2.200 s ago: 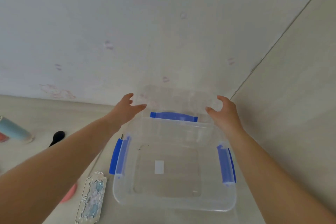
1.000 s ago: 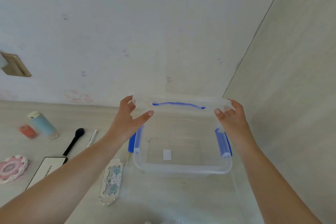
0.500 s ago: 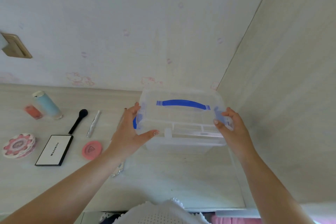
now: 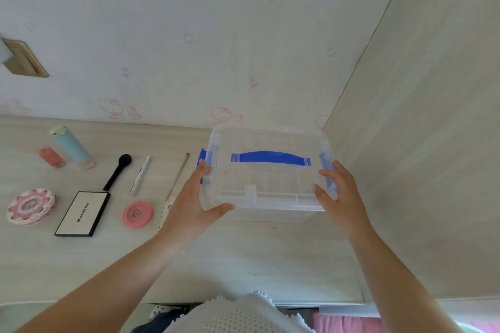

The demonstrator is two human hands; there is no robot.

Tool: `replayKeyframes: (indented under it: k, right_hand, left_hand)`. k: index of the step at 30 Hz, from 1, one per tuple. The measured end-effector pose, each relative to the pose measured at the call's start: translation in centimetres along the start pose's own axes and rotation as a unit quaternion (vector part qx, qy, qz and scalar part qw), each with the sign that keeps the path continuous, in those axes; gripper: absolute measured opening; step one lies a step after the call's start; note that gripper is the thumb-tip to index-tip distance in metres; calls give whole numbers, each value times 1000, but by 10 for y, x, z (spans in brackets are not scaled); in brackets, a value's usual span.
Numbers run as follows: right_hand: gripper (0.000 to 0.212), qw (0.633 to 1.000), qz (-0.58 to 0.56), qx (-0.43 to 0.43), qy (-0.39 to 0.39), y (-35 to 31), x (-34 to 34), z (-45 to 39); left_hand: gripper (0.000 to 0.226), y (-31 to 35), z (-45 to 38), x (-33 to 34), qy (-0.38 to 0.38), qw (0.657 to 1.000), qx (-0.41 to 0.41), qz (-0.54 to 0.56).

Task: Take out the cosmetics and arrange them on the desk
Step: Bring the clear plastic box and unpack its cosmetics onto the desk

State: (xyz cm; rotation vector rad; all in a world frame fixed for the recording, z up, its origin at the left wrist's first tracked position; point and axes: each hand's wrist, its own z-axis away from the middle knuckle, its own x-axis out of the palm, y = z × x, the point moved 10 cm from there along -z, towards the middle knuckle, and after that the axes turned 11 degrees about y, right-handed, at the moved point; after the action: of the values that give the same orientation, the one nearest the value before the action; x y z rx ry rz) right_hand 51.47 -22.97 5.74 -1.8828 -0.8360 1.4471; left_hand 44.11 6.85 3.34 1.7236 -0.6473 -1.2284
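Note:
A clear plastic storage box (image 4: 267, 192) with a blue lid handle (image 4: 270, 157) and blue side clips stands on the desk in the right corner, its lid on. My left hand (image 4: 194, 205) grips its left side, thumb under the front edge. My right hand (image 4: 338, 197) holds its right side by the clip. Cosmetics lie in rows to the left: a light blue bottle (image 4: 71, 146), a small coral jar (image 4: 51, 157), a black brush (image 4: 117, 171), a silver tube (image 4: 140, 176), a thin stick (image 4: 178, 174), a pink scalloped compact (image 4: 31, 205), a white palette (image 4: 82, 213), a round pink compact (image 4: 138, 214).
The wall with cartoon wallpaper (image 4: 189, 48) runs behind the desk, and a side panel (image 4: 419, 143) closes the right. A decorated clear case (image 4: 167, 207) is mostly hidden behind my left wrist. The desk's front edge (image 4: 311, 303) lies near my body.
The lid came down from open and now sits on the box. Both hands slid from the lid's top edge to the box's sides. The view pulled back, showing more cosmetics.

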Motion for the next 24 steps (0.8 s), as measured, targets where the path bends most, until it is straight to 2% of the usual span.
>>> replayKeyframes:
  k: [6, 9, 12, 14, 16, 19, 24]
  right_hand:
    - [33, 1000, 1, 3, 0, 0, -1, 0]
    - [46, 999, -3, 27, 42, 4, -10, -4]
    - [63, 990, -22, 121, 68, 21, -14, -8]
    - [75, 970, -60, 231, 40, 41, -5, -7]
    - [81, 950, -87, 299, 12, 53, 4, -2]
    - [80, 958, -61, 278, 25, 51, 0, -3]
    - [72, 975, -23, 208, 69, 35, -12, -5]
  left_hand:
    - [94, -2, 0, 0, 1, 1000, 3, 12]
    - [78, 0, -5, -8, 44, 998, -15, 41]
    - [71, -13, -15, -13, 91, 986, -120, 77]
    - [80, -25, -19, -2, 63, 970, -205, 112]
    - [89, -38, -17, 11, 24, 949, -273, 156]
    - [51, -36, -15, 17, 1, 940, -279, 197]
    - [27, -19, -20, 4, 62, 963, -196, 177]
